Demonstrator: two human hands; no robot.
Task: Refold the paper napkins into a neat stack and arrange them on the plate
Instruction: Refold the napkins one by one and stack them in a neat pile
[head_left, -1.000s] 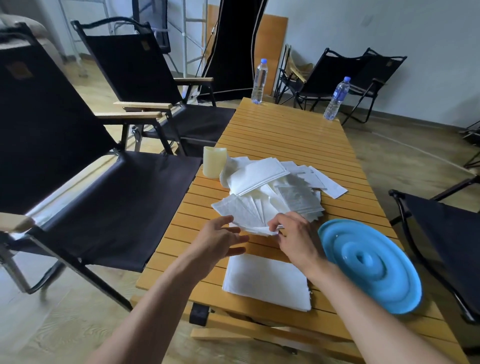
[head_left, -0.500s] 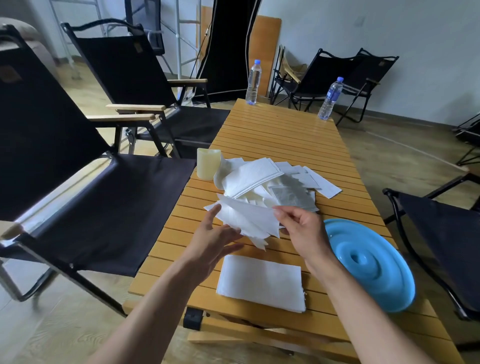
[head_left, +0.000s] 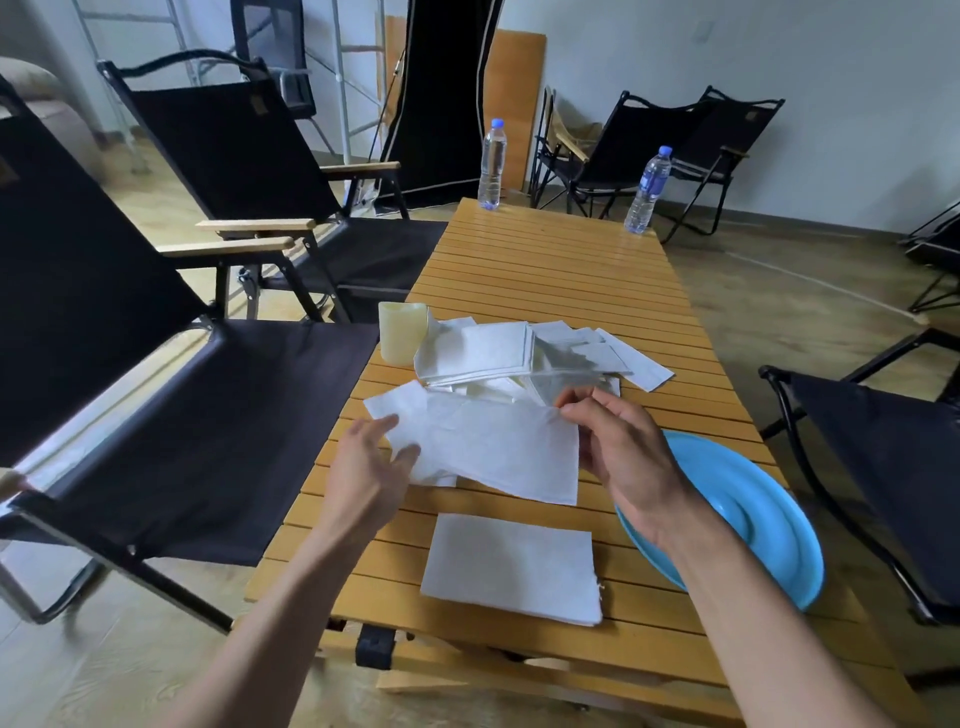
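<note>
Above the table (head_left: 545, 270), napkin (head_left: 498, 447) pinched by right grip (head_left: 623, 452), left grip (head_left: 371, 462) open alongside.

Left hand (head_left: 372, 470), right hand (head_left: 631, 460): both bare. Forearms bare too, as far down as the view shows. Slim build, knuckles and wrist tendons visible. Fingers on the left are motion-blurred.
</note>
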